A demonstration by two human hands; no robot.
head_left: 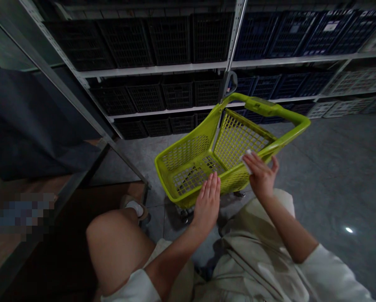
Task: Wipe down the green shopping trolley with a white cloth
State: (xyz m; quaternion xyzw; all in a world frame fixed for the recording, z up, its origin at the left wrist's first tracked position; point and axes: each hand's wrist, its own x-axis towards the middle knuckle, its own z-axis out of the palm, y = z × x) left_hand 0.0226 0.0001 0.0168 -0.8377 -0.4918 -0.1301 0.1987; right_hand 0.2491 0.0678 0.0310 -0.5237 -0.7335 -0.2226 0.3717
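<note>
A yellow-green plastic shopping cart (188, 151) with mesh walls stands on the floor in front of me. Its curved handle (270, 109) rises at the right. My left hand (207, 203) has its fingers stretched out, laid at the near rim of the basket. Further right along that rim, my right hand (261, 174) pinches a small white cloth or tissue (247, 161) against the cart, thumb side partly hidden. The basket's mesh floor shows between the walls.
Behind the cart, metal shelving (150, 69) carries rows of black crates (171, 40), blue crates (279, 33) and pale crates (351, 79). At the left stands a metal frame (68, 92) with a dark cloth (27, 117). Grey tiled floor (335, 176) extends to the right.
</note>
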